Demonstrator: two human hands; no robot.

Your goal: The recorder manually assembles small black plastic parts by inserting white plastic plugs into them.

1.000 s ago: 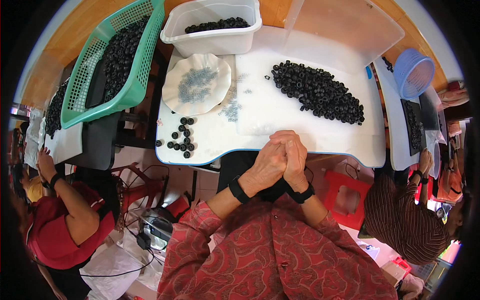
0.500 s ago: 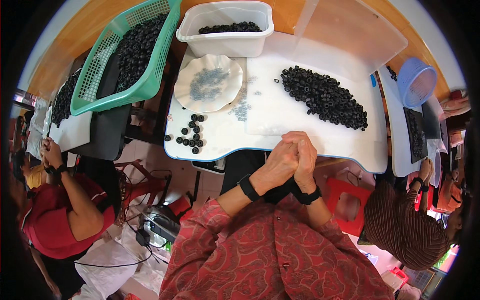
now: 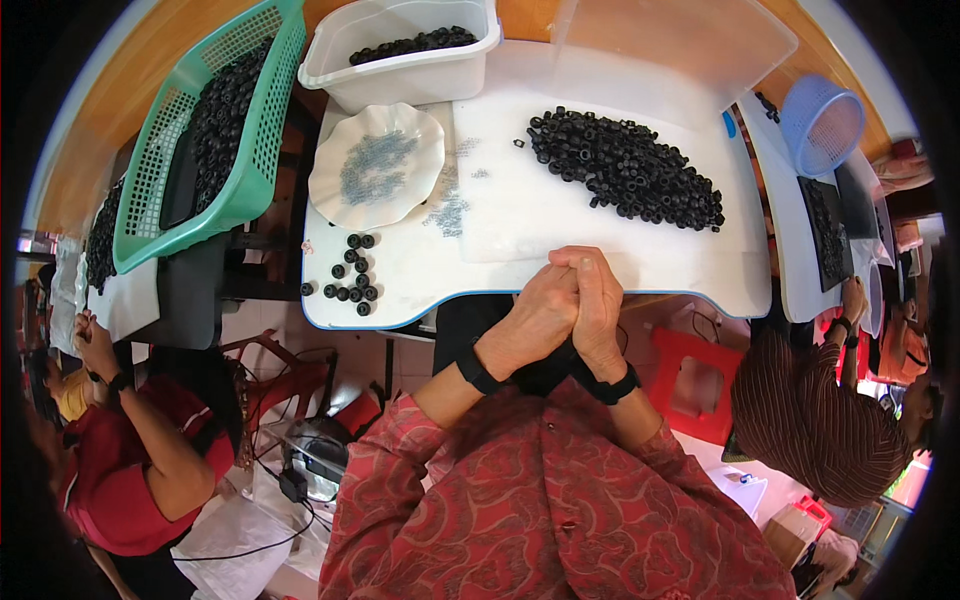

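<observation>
My left hand (image 3: 530,322) and my right hand (image 3: 598,312) are clasped together at the front edge of the white table (image 3: 640,268). Their fingers are folded closed around each other, and no object shows in them. Just beyond lies a heap of small black ring-like parts (image 3: 630,165). Off to the left, several round black pieces (image 3: 350,272) sit loosely grouped near the table's edge. A white wavy-rimmed plate (image 3: 425,165) behind them holds tiny clear bits, with more of these clear bits (image 3: 448,215) scattered beside it.
A white tub (image 3: 400,80) with black parts stands at the back. Left of it is a green basket (image 3: 262,170) of black parts. An upright translucent sheet (image 3: 670,50) is behind the heap, a blue basket (image 3: 822,125) at right. People sit on both sides; a red stool (image 3: 690,420) stands below.
The view has shifted, so the table and its contents appear farther left and slightly turned. My hands stay clasped together.
</observation>
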